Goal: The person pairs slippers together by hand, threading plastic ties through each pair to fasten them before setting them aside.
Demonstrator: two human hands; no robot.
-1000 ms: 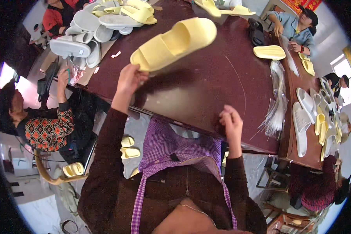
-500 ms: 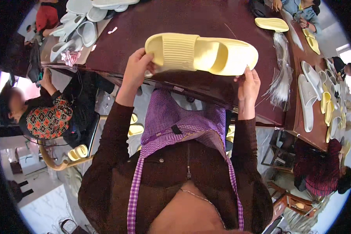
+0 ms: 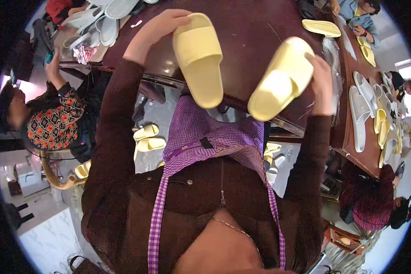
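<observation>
I hold two pale yellow slide sandals over the near edge of a dark brown table [image 3: 255,27]. My left hand [image 3: 157,29] grips the heel end of one yellow slide [image 3: 201,61], which hangs toe-down toward my purple checked apron. My right hand [image 3: 319,84] is closed on the other yellow slide [image 3: 276,80], tilted with its sole toward me. The two slides are apart, side by side.
Grey and white slides [image 3: 102,20] are piled at the table's far left. A person in a patterned top [image 3: 55,118] sits at left. More yellow slides [image 3: 146,139] lie on the floor under the table. White and yellow slides [image 3: 374,114] cover a side table at right, with other people seated there.
One second ago my left hand alone lifted the yellow slides over the table. Half a second ago both hands held them together. Now they are separated, one in each hand, closer to my body.
</observation>
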